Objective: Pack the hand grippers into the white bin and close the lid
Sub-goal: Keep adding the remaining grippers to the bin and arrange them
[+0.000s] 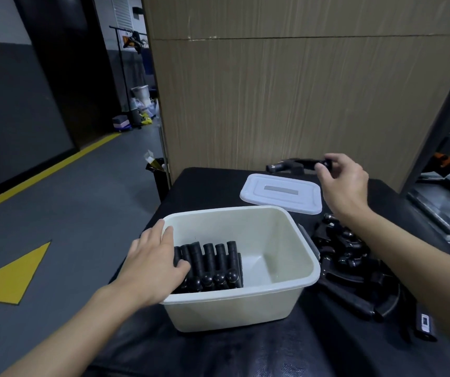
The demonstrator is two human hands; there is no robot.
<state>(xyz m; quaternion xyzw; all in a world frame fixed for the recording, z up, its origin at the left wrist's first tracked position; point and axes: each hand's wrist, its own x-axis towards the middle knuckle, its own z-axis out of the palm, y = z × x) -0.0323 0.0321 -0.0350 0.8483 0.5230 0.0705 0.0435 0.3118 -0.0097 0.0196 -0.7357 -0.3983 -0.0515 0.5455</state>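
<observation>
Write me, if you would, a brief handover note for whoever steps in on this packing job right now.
Left hand: flat on the packed row of grippers in the white bin's left half.
Right hand: pinching one hand gripper beyond the lid.
Lid: off, lying behind the bin.
Done: one row packed.
Left: the held gripper, the loose pile right of the bin, then the lid.

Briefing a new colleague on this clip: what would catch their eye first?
The open white bin sits centrally, packed hand grippers lined along its left side under the left hand. Its lid lies flat behind it; the right hand pinches another hand gripper beyond that, with a heap more right of the bin.
</observation>
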